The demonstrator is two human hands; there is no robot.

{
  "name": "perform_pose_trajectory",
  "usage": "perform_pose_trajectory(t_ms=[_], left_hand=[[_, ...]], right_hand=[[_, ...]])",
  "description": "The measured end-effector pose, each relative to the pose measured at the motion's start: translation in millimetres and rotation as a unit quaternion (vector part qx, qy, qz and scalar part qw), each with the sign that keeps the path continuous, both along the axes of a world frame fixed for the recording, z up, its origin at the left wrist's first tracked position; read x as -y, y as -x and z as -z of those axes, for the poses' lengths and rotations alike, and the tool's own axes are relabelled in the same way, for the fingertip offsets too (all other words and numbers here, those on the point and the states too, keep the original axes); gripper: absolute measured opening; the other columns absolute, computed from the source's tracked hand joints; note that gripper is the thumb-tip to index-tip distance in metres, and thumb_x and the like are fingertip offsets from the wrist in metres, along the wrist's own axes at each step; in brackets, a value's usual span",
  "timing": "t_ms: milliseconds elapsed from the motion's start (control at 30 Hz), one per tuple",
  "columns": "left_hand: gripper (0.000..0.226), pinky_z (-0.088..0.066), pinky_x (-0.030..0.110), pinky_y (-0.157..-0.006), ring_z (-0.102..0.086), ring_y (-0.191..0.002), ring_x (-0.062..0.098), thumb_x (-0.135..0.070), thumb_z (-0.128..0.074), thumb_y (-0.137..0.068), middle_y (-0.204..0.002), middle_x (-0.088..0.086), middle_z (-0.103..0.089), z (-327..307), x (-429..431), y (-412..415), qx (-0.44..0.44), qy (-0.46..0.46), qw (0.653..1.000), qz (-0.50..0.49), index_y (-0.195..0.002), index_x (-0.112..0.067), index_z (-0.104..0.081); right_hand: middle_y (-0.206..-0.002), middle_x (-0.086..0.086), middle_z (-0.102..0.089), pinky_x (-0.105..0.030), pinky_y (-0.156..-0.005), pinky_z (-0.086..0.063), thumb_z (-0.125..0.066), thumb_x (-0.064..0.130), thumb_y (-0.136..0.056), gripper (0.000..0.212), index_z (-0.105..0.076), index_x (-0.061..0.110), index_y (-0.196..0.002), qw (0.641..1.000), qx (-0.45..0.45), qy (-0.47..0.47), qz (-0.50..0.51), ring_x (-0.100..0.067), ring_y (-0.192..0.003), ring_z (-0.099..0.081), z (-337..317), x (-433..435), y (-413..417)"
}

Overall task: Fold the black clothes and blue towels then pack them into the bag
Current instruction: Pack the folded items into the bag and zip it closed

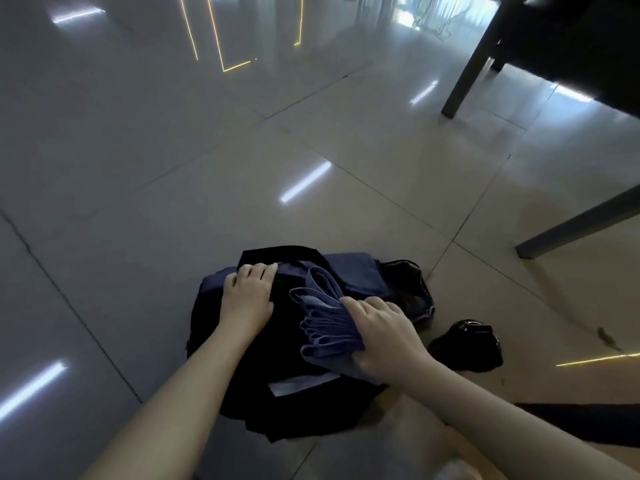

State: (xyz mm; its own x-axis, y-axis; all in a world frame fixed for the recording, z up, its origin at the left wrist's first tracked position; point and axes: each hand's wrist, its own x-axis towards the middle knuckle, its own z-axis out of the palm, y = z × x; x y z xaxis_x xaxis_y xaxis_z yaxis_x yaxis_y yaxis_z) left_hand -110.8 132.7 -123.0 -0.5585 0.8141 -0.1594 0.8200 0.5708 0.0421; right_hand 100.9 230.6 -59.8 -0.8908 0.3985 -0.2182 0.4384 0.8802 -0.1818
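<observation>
Fingers (356, 306) of the right hand (384, 337) grip the folded blue towels (322, 327), but ease off and that stack could flop open over the bag (213, 282) underneath.

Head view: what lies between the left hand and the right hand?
In the head view, the folded blue cloth towels that the right hand grips, and a dark part of the black and navy fabric bag whose rim the left hand holds.
</observation>
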Motion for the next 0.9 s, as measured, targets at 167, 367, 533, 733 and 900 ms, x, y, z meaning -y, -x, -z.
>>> perform_pose_trajectory(t_ms=[167,367,533,733,900], left_hand=[[0.030,-0.033,0.034,-0.094,-0.046,-0.113,0.024,-0.012,-0.040,-0.092,-0.116,0.001,-0.058,6,-14,6,-0.062,0.010,0.998,0.023,-0.117,-0.017,-0.056],[0.026,-0.038,0.036,-0.088,-0.050,-0.109,0.033,-0.017,-0.045,-0.093,-0.106,0.016,-0.062,-36,-37,39,0.079,-0.074,0.990,-0.092,-0.106,-0.015,-0.067],[0.021,-0.044,0.036,-0.085,-0.058,-0.099,0.032,-0.021,-0.051,-0.089,-0.093,0.010,-0.065,-70,-43,72,0.153,-0.086,0.978,-0.115,-0.071,-0.018,-0.059],[0.019,-0.042,0.038,-0.092,-0.055,-0.107,0.029,-0.024,-0.049,-0.093,-0.101,0.008,-0.066,-53,-26,53,0.172,-0.062,0.979,-0.091,-0.092,-0.022,-0.069],[0.009,-0.046,0.041,-0.079,-0.054,-0.097,0.032,-0.017,-0.059,-0.088,-0.094,0.009,-0.063,-39,-8,36,0.053,-0.205,0.975,-0.060,-0.090,-0.013,-0.066]], right_hand=[[-0.117,-0.001,-0.062,-0.040,-0.085,-0.046,-0.063,0.030,-0.064,0.066,-0.050,0.013,-0.127,0.999,-0.019,-0.027,-0.032,-0.027,-0.104,-0.058,19,1,3],[-0.094,0.003,-0.068,-0.038,-0.071,-0.056,-0.053,0.041,-0.058,0.062,-0.059,0.013,-0.112,0.992,-0.095,-0.048,-0.063,-0.023,-0.086,-0.064,19,7,4],[-0.098,0.003,-0.068,-0.036,-0.073,-0.056,-0.068,0.048,-0.057,0.070,-0.060,0.012,-0.116,0.983,-0.103,-0.072,-0.135,-0.022,-0.089,-0.065,15,13,6],[-0.104,-0.001,-0.066,-0.036,-0.077,-0.053,-0.078,0.023,-0.050,0.070,-0.060,0.008,-0.116,0.975,-0.149,-0.103,-0.128,-0.026,-0.093,-0.062,20,10,29],[-0.097,-0.006,-0.065,-0.037,-0.073,-0.051,-0.076,0.014,-0.059,0.057,-0.059,0.007,-0.113,0.966,-0.171,-0.169,-0.096,-0.030,-0.087,-0.061,40,-10,38]])
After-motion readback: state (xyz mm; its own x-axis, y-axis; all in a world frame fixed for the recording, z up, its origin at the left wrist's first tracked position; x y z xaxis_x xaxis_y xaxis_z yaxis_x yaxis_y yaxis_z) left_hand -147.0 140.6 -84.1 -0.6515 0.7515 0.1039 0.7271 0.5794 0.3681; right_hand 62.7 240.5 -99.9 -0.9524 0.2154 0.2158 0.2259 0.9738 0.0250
